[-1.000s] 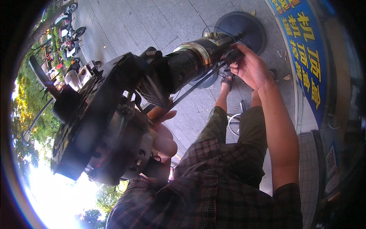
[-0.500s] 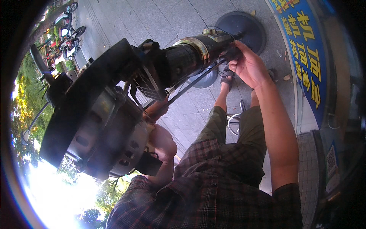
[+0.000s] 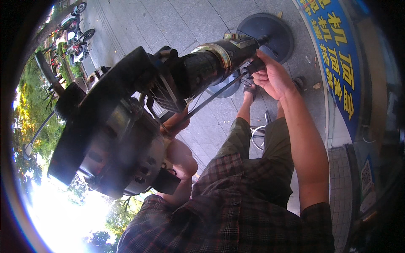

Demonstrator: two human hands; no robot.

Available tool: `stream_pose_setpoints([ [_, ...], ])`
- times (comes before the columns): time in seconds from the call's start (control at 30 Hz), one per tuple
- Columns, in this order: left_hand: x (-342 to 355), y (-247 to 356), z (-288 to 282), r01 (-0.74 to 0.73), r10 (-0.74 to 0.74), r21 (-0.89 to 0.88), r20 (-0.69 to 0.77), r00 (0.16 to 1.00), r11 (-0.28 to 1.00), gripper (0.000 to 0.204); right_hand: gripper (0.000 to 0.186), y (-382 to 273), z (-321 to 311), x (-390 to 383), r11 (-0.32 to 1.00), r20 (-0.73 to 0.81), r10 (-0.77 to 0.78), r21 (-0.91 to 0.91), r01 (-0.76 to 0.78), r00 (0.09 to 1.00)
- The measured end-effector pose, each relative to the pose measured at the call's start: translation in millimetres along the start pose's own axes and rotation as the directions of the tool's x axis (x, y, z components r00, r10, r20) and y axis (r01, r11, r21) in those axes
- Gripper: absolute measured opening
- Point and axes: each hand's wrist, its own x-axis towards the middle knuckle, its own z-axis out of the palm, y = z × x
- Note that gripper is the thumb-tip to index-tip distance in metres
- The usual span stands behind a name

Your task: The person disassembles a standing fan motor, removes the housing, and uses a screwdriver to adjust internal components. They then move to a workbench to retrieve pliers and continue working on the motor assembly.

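A large black machine on a pole, which looks like a standing fan [image 3: 122, 143], tilts across the left half. Its thick black pole [image 3: 204, 65] runs up right toward a round dark base [image 3: 276, 29]. My right hand [image 3: 272, 78] is closed round the black handle of a long screwdriver [image 3: 215, 90], whose thin shaft slants down left beside the pole. Near the shaft's far end is my left hand [image 3: 176, 126], fingers curled under the fan's housing. The housing hides part of that hand, and whatever it grips cannot be made out.
Grey paving [image 3: 168, 21] lies below. My legs and a dark sandal [image 3: 251, 88] show beyond the shirt, near a bluish-grey round object [image 3: 223, 86]. A blue sign [image 3: 335, 59] lines the right side. Parked two-wheelers [image 3: 76, 38] stand at upper left.
My right hand has shifted slightly down and turned with the screwdriver handle. The fan head has moved a little to the right. My left hand stays close to the same spot.
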Motion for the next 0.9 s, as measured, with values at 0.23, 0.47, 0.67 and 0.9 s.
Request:
stream_pose_setpoints([
  [0.23,-10,-1,-10,0.109,-0.109,0.085,-0.005,0.994,0.99,0.054,0.034,-6,33,-11,0.986,-0.119,-0.045,0.156,0.064,0.992],
  [0.47,0,6,-3,0.113,-0.113,0.119,-0.009,0.994,0.986,0.058,0.035,-9,-45,9,0.969,0.388,0.16,0.115,-0.22,0.908],
  [0.67,-5,-6,-8,0.087,-0.087,0.075,-0.005,0.996,0.993,0.066,0.033,-9,44,-13,0.988,-0.258,-0.018,0.146,0.058,0.966],
  [0.9,-1,-23,3,0.07,-0.07,0.024,-0.018,0.997,0.997,0.066,0.033,-15,-31,0,0.987,0.244,0.152,0.005,-0.158,0.958],
])
